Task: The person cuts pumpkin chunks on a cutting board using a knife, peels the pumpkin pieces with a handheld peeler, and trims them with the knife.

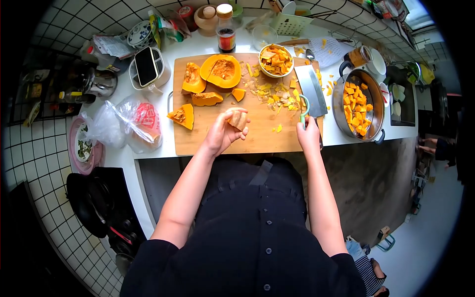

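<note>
My left hand (225, 132) is closed around a pumpkin piece (238, 120) with its tan rind showing, above the front of the wooden cutting board (198, 143). In my right hand (308, 134) is a green-handled peeler (304, 106), held upright over the board's right side. A halved pumpkin (221, 71) and several cut wedges (183, 116) lie at the board's left. Peel scraps (282, 99) are scattered between the wedges and the cleaver (311, 91), which rests along the right edge. A white bowl (275, 75) heaped with peelings sits at the back.
Right of the board stands a steel pot (380, 94) with pumpkin chunks. A bottle (226, 37) is behind the board. Left are a plastic container with a phone (145, 67) on it and plastic bags (141, 126). Another person's striped clothing (367, 277) shows at lower right.
</note>
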Demonstrator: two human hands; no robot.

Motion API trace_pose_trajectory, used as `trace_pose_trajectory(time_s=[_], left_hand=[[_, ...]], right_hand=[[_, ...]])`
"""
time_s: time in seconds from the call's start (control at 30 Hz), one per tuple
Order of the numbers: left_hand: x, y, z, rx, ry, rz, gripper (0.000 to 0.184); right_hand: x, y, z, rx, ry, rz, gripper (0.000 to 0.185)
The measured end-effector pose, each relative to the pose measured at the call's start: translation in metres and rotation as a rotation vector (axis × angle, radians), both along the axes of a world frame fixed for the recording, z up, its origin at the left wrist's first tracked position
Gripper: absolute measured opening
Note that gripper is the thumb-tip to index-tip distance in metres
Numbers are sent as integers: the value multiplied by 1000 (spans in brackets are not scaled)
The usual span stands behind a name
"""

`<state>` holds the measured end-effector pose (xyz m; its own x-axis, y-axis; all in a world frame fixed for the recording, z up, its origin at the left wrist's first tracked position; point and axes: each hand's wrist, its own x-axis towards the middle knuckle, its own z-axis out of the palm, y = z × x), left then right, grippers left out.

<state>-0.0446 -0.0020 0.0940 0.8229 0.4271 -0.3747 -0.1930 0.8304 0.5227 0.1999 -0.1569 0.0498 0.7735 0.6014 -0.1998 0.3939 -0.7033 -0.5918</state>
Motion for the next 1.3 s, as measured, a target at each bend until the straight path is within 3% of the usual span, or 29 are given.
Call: trace_pose_trajectory(time_s=[0.13,0.33,0.53,0.6,0.67,0.83,1.1,1.3], left_hand=[[2,1,17,88,11,-49,36],[8,-4,25,277,175,-120,42],[22,-15,37,243,157,-203,44],[26,-20,38,167,181,-154,38],[30,-28,36,55,186,-73,34],[42,-40,48,70,251,-98,18],[49,-44,53,184,151,-231,10],[54,-50,60,312,295,-140,8]], right_hand=[[-18,1,17,134,271,-66,25],[-39,11,60,367,563,6,17],[-54,13,104,425,910,139,22],[-53,11,113,392,1029,172,21],[-53,9,113,364,878,244,19],[-59,9,133,336,435,500,17],[-51,5,126,378,166,596,15],[-51,4,128,354,46,603,14]])
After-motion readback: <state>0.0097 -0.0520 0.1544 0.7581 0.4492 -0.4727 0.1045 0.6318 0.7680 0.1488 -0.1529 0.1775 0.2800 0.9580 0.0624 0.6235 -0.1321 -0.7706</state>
